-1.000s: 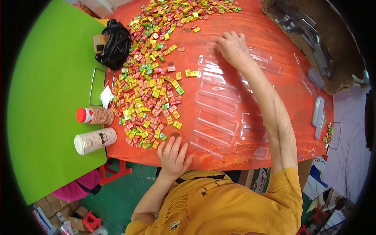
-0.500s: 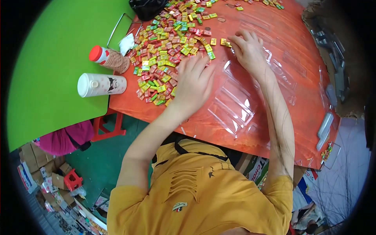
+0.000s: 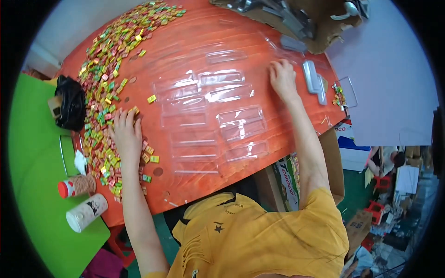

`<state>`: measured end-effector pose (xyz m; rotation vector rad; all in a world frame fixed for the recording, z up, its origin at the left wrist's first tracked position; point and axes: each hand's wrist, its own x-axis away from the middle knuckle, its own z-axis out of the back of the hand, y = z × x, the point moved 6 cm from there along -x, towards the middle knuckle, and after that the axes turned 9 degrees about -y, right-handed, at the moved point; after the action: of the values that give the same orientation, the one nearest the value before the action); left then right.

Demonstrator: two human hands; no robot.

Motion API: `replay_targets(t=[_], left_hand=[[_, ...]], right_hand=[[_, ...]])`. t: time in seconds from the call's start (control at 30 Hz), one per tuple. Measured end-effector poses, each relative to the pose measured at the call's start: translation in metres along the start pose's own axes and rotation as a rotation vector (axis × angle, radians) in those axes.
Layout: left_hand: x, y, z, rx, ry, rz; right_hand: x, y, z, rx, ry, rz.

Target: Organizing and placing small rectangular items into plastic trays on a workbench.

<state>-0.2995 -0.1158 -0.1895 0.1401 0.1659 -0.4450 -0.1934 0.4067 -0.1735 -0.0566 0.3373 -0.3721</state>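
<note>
Small wrapped candies (image 3: pixel 121 69) in yellow, red and green lie heaped along the left part of the orange table. On this heap rests my left hand (image 3: pixel 127 134), palm down with its fingers a little apart; what lies under the palm is hidden. A yellow candy (image 3: pixel 151 99) sits alone to the right of it. Clear plastic trays (image 3: pixel 189 119) with long compartments are laid out in rows across the middle. Over the table's right side, my right hand (image 3: pixel 283 82) has loosely bent, separated fingers beside more clear plastic (image 3: pixel 278 51), and nothing shows in it.
Grey-clear plastic pieces (image 3: pixel 315 83) lie by the right edge, near a small candy cluster (image 3: pixel 339 96). A torn cardboard box (image 3: pixel 320 28) stands at the far right. To the left are a black bag (image 3: pixel 70 104), a red-lidded jar (image 3: pixel 78 186) and a white tumbler (image 3: pixel 87 212).
The view has swung to the right. My right hand has left the candies and trays for the table's right side. My left hand remains over the candy heap.
</note>
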Motion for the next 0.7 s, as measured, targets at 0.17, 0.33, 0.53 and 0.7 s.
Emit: replay_targets(t=[0.17,0.33,0.53,0.7], left_hand=[[-0.002,0.001,-0.005,0.045,0.010,-0.043],[0.001,-0.004,-0.004,0.019,0.015,-0.047],[0.000,-0.006,-0.005,0.009,0.011,-0.015],[-0.001,-0.006,-0.008,0.011,0.018,-0.024]], right_hand=[[-0.029,0.078,-0.010,0.228,0.052,-0.077],[-0.030,0.054,-0.010,0.262,-0.035,0.011],[-0.004,0.040,0.007,0.014,0.078,-0.077],[-0.004,0.049,-0.001,0.028,-0.209,-0.179]])
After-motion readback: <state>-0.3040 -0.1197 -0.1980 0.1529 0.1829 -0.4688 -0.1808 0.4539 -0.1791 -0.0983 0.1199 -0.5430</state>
